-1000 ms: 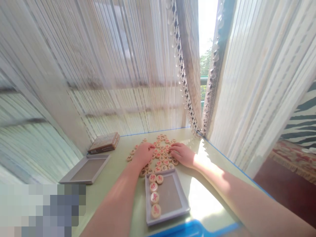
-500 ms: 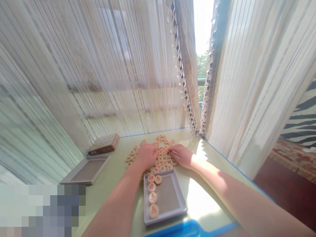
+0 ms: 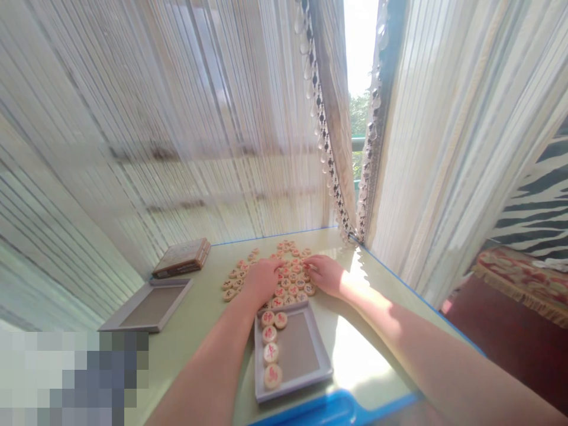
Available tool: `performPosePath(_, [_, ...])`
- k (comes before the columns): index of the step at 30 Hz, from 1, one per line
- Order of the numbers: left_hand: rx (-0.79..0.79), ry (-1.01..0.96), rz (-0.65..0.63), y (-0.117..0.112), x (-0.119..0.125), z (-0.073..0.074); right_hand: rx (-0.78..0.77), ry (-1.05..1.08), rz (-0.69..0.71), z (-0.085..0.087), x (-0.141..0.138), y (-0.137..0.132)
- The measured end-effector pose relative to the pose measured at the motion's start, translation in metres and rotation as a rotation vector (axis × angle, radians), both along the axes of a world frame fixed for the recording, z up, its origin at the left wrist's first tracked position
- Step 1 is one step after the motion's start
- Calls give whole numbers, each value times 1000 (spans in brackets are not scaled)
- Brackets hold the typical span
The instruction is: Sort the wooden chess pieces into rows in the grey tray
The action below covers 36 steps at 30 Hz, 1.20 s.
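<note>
Many round Chinese chess pieces [image 3: 293,290] with red or black characters lie spread on the pale green table. My left hand [image 3: 262,279] rests over the left part of this spread, fingers stretched toward its middle; the hand covers some pieces. On the opposite side, my right hand [image 3: 326,274] reaches in, its fingertips touching or just beside pieces at the right edge. A gap shows between its fingers and thumb. Closer to me, a shallow grey tray [image 3: 325,346] holds a column of red-marked pieces [image 3: 271,353] along its left side, with one more piece [image 3: 280,320] beside the top one.
Another shallow grey tray [image 3: 155,305], with nothing in it, lies at the left, in front of a brown box [image 3: 181,258]. String curtains [image 3: 199,118] hang behind the blue-edged table [image 3: 355,313]. A blue plastic piece [image 3: 328,408] sits at the near edge.
My right fingers have lifted slightly and spread a little at the edge of the pieces. The left hand stays nearly in place. The whole view has shifted slightly; the tray's contents look the same.
</note>
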<state>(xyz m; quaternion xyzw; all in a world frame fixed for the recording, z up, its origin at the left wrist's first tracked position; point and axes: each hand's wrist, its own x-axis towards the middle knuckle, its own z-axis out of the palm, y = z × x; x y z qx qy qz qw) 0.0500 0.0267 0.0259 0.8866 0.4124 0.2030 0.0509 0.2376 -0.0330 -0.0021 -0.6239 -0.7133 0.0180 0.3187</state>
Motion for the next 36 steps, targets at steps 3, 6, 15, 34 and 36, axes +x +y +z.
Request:
performPosePath(3, [-76, -119, 108, 5, -3, 1, 10, 5, 1, 0, 1, 0])
performPosePath(6, [-116, -172, 160, 6, -7, 6, 19, -14, 25, -2, 0, -1])
performPosePath(15, [-311, -356, 204, 5, -12, 8, 78, -21, 98, -2, 3, -1])
performPosePath(34, [-443, 196, -121, -8, -24, 31, 69, -16, 407, 15, -20, -22])
performPosePath(36, [-435, 164, -127, -7, -24, 31, 79, -40, 392, 16, -18, -23])
